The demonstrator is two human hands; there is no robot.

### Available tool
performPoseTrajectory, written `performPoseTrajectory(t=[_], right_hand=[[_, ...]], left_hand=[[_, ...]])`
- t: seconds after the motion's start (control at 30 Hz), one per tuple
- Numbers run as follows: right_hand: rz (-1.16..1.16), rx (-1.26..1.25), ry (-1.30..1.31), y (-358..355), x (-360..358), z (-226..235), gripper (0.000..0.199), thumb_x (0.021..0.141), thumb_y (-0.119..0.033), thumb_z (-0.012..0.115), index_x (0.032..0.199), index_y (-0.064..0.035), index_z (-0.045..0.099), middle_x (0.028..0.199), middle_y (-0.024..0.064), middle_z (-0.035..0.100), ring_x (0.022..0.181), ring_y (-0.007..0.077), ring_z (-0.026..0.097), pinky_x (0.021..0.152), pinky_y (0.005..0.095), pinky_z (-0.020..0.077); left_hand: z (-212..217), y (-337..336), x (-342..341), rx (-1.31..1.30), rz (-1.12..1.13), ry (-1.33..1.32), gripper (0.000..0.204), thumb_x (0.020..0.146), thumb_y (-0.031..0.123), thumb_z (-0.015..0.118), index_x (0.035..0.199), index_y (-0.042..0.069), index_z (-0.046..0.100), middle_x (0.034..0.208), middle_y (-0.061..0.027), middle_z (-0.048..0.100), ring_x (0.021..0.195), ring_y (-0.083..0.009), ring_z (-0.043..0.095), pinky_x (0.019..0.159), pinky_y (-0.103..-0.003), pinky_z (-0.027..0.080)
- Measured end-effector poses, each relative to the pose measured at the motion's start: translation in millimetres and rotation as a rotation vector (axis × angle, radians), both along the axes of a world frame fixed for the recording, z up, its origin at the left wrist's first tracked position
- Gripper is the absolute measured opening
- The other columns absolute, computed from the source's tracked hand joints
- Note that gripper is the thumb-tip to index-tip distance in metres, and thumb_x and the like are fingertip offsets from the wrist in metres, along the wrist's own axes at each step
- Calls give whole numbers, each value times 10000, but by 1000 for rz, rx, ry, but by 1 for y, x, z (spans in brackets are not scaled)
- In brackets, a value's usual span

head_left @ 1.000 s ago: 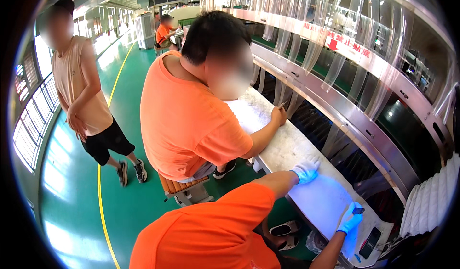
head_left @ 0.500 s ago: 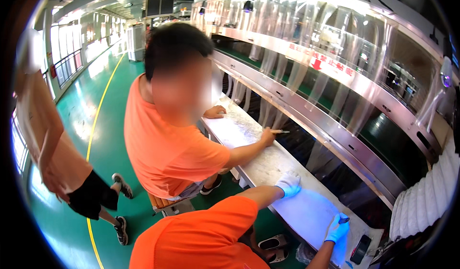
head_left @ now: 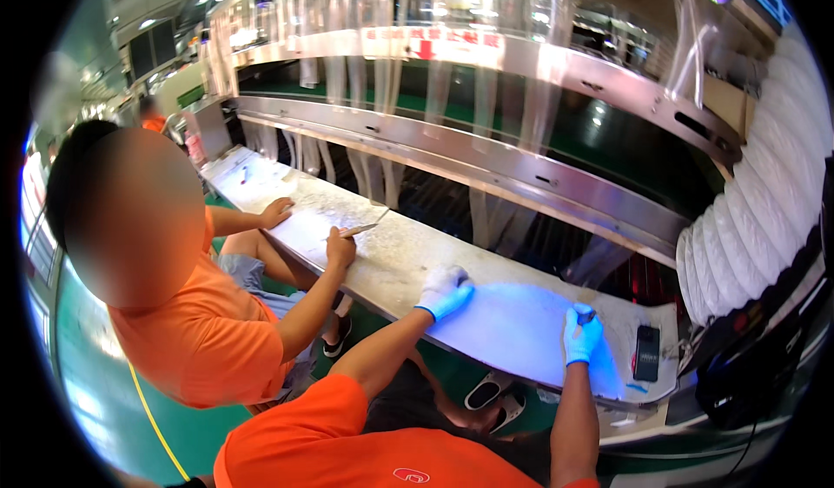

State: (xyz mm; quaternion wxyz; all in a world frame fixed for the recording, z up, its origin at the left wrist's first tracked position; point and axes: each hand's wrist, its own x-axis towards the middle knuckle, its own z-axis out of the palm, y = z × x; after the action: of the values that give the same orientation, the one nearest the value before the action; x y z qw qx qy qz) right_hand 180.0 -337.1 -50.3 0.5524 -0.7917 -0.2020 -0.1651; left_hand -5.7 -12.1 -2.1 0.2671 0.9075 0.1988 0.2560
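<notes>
My left hand (head_left: pixel 446 291), in a white glove lit blue, rests on the pale narrow bench (head_left: pixel 391 275) near its front edge, fingers laid on the surface. Blue light falls on the bench beside it. Further right, my gloved right hand (head_left: pixel 581 335) is closed around a small dark tool (head_left: pixel 585 315); its tip and exact kind are too small to make out. Right of that hand lies a black phone-like device (head_left: pixel 645 352). A small blue strip (head_left: pixel 637 387) lies below the device.
At left sits a co-worker in orange (head_left: pixel 204 332), one hand on the bench, the other holding a slim pointed tool (head_left: pixel 358 229). Behind the bench runs a metal machine rail (head_left: pixel 486 162) with clear plastic strips (head_left: pixel 439 97). A white ribbed duct (head_left: pixel 756 193) curves down at right.
The view has turned right, so the co-worker and bench appear further left. A standing person at left is out of view. Both my hands stay at the bench, the right still gripping the dark tool.
</notes>
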Motion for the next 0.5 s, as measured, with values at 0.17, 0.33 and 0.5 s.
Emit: performPoseTrajectory(t=[0.17, 0.33, 0.5], right_hand=[[-89, -183, -59, -1, 3, 2, 200, 917, -203, 780, 1021, -32, 763, 972, 118, 794, 902, 239, 763, 846, 375, 584], [-85, -178, 7, 1, -9, 16, 238, 915, -275, 771, 1015, -59, 777, 1011, 154, 783, 944, 330, 761, 851, 409, 592], [-89, -193, -30, -1, -1, 3, 243, 922, -292, 769, 1015, -68, 785, 1030, 156, 781, 961, 349, 755, 859, 415, 593]], left_hand=[[0, 2, 2, 0, 7, -46, 240, 874, 277, 716, 938, 55, 780, 996, -179, 752, 982, -357, 720, 920, -446, 562], [2, -1, -3, -111, 16, -53, 246, 883, 287, 730, 942, 52, 770, 1029, -180, 750, 1006, -377, 704, 931, -457, 555], [1, 0, -3, -89, 5, -86, 238, 868, 269, 747, 960, 51, 777, 1014, -164, 753, 993, -348, 710, 930, -437, 556]])
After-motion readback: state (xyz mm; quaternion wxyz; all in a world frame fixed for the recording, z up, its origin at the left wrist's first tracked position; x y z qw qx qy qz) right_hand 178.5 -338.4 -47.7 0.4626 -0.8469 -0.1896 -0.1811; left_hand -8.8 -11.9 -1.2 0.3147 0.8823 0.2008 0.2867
